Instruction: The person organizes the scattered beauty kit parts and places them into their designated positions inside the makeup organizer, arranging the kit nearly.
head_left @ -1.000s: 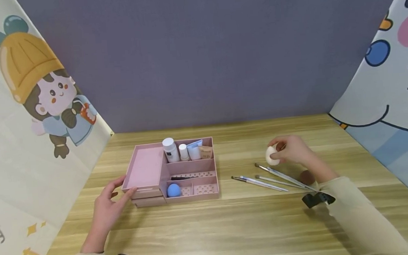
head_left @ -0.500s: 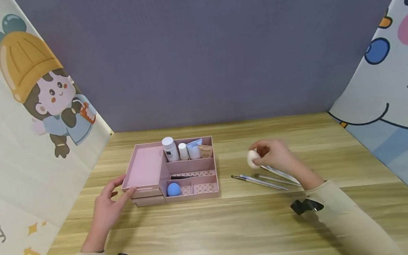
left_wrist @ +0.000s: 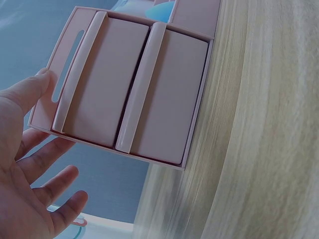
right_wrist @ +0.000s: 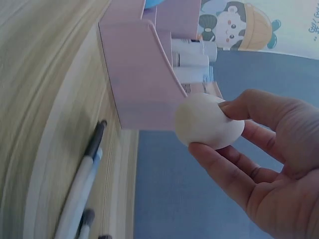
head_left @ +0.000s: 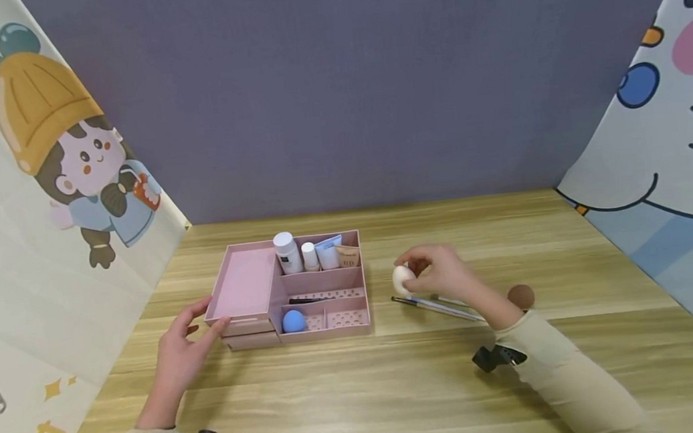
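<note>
A white egg-shaped makeup sponge (right_wrist: 207, 121) is pinched between the thumb and fingers of my right hand (head_left: 437, 272). In the head view it is held over the tips of the makeup brushes (head_left: 440, 309), just right of the pink makeup organizer (head_left: 324, 335). My left hand (head_left: 182, 349) holds the organizer's front left corner. The left wrist view has that thumb on the front panel above two drawers (left_wrist: 107, 82) and fingers against the side wall. Inside the organizer are a blue ball-shaped sponge (head_left: 294, 321), a black pencil-like stick (head_left: 309, 300), white bottles (head_left: 289, 255) and tubes (head_left: 329, 252).
A round brown item (head_left: 521, 297) lies on the wooden table (head_left: 334, 392) beside the right forearm, which hides part of the brushes. Behind the table rises a grey-blue panel (head_left: 339, 109), with printed cartoon sheets (head_left: 9, 220) on both sides.
My right hand has carried the white makeup sponge leftward, from beyond the brushes to near the organizer's right wall. My left hand has stayed at the organizer's corner.
</note>
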`<state>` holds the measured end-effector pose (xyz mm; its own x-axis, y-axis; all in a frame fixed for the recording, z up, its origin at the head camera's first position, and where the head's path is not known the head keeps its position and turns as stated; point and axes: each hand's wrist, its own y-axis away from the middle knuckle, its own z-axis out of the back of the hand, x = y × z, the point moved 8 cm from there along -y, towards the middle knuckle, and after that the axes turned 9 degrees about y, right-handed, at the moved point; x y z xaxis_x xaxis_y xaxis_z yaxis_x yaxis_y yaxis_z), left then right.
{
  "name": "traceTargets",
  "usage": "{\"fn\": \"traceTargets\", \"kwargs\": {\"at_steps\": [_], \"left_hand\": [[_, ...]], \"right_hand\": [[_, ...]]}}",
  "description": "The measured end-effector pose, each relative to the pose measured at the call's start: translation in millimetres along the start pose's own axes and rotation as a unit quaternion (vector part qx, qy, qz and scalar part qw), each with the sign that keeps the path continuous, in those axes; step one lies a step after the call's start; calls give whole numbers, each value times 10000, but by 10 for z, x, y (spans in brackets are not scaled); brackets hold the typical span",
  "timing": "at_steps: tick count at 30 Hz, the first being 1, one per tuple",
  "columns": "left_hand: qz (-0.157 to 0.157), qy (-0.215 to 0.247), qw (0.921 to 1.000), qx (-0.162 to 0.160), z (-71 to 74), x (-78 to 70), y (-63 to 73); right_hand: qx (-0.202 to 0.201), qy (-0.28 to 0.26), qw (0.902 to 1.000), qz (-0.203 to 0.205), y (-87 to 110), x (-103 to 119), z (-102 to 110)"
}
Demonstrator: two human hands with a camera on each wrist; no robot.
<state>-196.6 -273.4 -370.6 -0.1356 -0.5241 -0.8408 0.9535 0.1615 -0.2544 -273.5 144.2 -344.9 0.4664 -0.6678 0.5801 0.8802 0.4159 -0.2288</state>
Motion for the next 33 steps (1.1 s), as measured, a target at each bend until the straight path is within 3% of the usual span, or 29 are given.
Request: {"fn": "traceTargets", "kwargs": {"at_steps": [8, 15, 33], "left_hand": [[13, 12, 10000, -29, 3, 16, 0], [0, 6, 10000, -48, 5, 17, 0], [22, 32, 10000, -49, 0, -20, 5]], "right_hand": [[-164, -256, 9993, 236, -17, 190, -115], [-324, -527, 9950, 781, -66, 386, -271], [66, -1037, 9888, 1069, -175, 696, -617]]}}
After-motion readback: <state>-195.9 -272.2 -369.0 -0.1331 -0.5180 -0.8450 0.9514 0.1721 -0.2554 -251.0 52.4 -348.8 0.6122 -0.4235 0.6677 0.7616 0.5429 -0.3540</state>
